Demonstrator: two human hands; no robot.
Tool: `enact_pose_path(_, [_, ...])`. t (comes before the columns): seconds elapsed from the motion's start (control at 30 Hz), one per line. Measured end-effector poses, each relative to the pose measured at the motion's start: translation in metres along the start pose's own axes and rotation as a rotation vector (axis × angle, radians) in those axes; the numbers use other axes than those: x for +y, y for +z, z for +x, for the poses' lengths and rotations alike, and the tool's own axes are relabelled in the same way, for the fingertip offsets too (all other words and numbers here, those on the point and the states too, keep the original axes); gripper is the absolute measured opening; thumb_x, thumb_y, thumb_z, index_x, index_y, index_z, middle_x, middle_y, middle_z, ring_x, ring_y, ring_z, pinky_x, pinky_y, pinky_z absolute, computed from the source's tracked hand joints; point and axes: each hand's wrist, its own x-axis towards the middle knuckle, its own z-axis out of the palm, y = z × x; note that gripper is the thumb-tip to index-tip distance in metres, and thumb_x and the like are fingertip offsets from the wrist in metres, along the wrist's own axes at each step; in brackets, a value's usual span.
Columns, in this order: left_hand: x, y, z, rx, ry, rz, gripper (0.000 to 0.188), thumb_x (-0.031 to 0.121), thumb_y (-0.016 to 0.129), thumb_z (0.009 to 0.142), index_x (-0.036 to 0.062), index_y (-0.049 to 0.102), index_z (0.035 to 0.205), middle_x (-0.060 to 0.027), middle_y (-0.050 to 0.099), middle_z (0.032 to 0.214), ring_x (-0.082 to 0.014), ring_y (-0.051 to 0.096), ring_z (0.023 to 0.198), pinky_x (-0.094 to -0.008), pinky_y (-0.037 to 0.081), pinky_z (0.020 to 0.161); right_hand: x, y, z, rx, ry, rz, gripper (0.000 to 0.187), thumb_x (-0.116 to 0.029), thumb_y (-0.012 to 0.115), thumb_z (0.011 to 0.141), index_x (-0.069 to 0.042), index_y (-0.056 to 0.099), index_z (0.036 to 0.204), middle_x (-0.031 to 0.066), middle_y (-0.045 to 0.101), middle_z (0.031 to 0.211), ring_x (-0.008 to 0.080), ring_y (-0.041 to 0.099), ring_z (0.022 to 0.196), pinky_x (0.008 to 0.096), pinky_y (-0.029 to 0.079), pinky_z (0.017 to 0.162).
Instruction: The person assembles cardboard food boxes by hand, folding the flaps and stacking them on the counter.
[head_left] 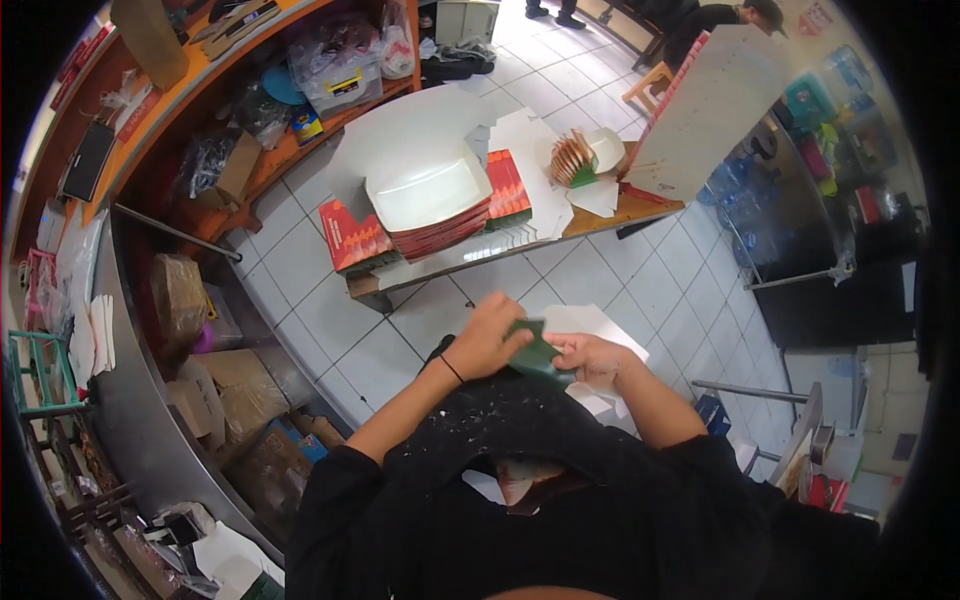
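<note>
A piece of paperboard, white on one side (598, 328) and dark green on the other (538, 358), is held above my lap. My left hand (490, 338) grips the green panel from its left edge, fingers curled over it. My right hand (595, 358) closes on the panel's other side, thumb toward the left hand. The fold between the hands is partly hidden by my fingers. In front of me, a low bench (440, 270) bears a stack of nested red-and-white paperboard trays (425, 200). Smaller nested folded boxes (575, 160) lie farther right on it.
Flat red printed sheets (350, 238) and white sheets (535, 175) lie beside the stack. A tall upright board (705, 110) stands at the bench's right end. Orange shelves (270, 120) and a metal counter (150, 360) line the left. Another person (715, 25) is at the far right.
</note>
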Motion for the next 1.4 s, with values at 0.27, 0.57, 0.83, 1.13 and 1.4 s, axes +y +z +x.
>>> enact_pose_path(0.27, [-0.013, 0.005, 0.014, -0.439, -0.013, 0.127, 0.024, 0.023, 0.052, 0.078, 0.0033, 0.054, 0.091, -0.015, 0.052, 0.087, -0.0315, 0.05, 0.086, -0.0387, 0.039, 0.076, -0.053, 0.065, -0.018, 0.255, 0.008, -0.701, 0.051, -0.005, 0.051, 0.079, -0.004, 0.031, 0.125, 0.0, 0.054, 0.074, 0.0096, 0.05, 0.063, 0.0202, 0.042, 0.059])
enact_pose_path(0.57, [-0.031, 0.003, -0.01, -0.061, -0.447, -0.392, 0.024, 0.021, 0.052, 0.077, -0.0018, 0.054, 0.069, -0.0067, 0.052, 0.057, -0.0108, 0.048, 0.057, -0.0276, 0.041, 0.053, 0.003, 0.031, 0.005, 1.086, -0.867, -0.202, 0.03, -0.01, 0.053, 0.081, -0.001, 0.05, 0.109, 0.0083, 0.05, 0.094, 0.0159, 0.048, 0.088, 0.0262, 0.037, 0.081])
enact_pose_path(0.83, [-0.03, -0.001, -0.006, -0.019, -0.523, -0.41, 0.021, 0.016, 0.053, 0.076, 0.0011, 0.052, 0.061, 0.0026, 0.047, 0.056, -0.0044, 0.04, 0.053, -0.0225, 0.034, 0.047, -0.021, 0.02, 0.023, 0.558, -0.573, -0.904, 0.027, -0.02, 0.047, 0.087, -0.01, 0.053, 0.111, -0.0021, 0.046, 0.079, 0.0081, 0.046, 0.073, 0.0233, 0.042, 0.064])
enact_pose_path(1.13, [-0.023, -0.005, -0.014, -0.039, -0.487, -0.408, 0.019, 0.015, 0.053, 0.077, 0.0013, 0.053, 0.064, 0.0042, 0.045, 0.056, -0.0044, 0.04, 0.054, -0.0228, 0.034, 0.048, -0.029, 0.03, 0.033, 0.622, -0.41, -0.931, 0.042, -0.023, 0.059, 0.078, -0.01, 0.047, 0.117, 0.0014, 0.041, 0.073, 0.0092, 0.042, 0.063, 0.0224, 0.04, 0.054])
enact_pose_path(1.4, [-0.018, -0.004, -0.019, -0.067, -0.392, -0.281, 0.022, 0.016, 0.055, 0.077, 0.0007, 0.051, 0.062, -0.0008, 0.045, 0.055, -0.0069, 0.042, 0.055, -0.0247, 0.035, 0.049, -0.007, 0.03, 0.034, 0.504, -0.547, -1.1, 0.049, -0.022, 0.068, 0.069, -0.013, 0.051, 0.114, 0.0084, 0.041, 0.087, 0.0191, 0.042, 0.083, 0.0272, 0.039, 0.075])
